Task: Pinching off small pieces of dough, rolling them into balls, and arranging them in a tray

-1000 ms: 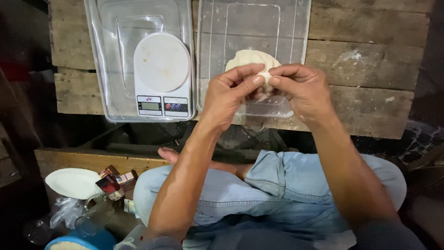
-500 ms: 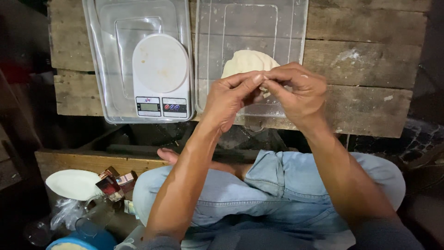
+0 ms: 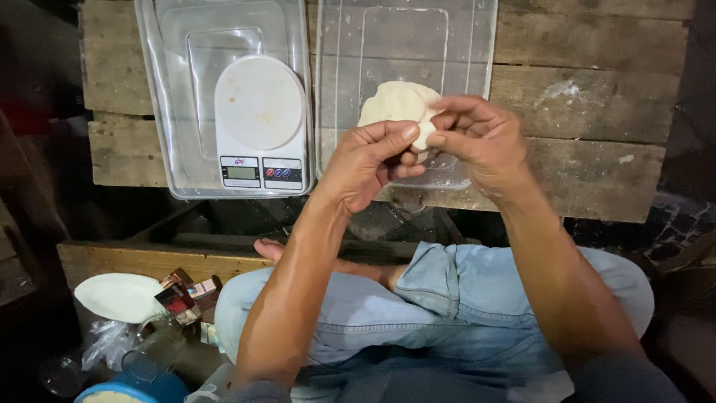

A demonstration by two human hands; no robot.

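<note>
Head view looks down on a pale, soft round of white dough [image 3: 399, 104] held up between both hands above a clear plastic tray [image 3: 477, 45] that lies on a table of rough wooden planks [image 3: 597, 112]. Left hand [image 3: 365, 160] comes in from below with its thumb laid across the near edge of the dough and its fingers curled under, so the lump sits just past the thumb tip. Right hand [image 3: 481, 138] closes on the same edge from the other side, thumb and forefinger pressed together on a small fold of dough; most of the round stands free beyond both grips, toward the far side of the tray. Just left of this tray, a second clear plastic tray [image 3: 153, 97] carries a white digital kitchen scale [image 3: 259, 123] with a round platform. Below the table edge the person's blue jeans [image 3: 447, 306] show, and a white oval plate [image 3: 119, 296] lies at lower left.
</note>
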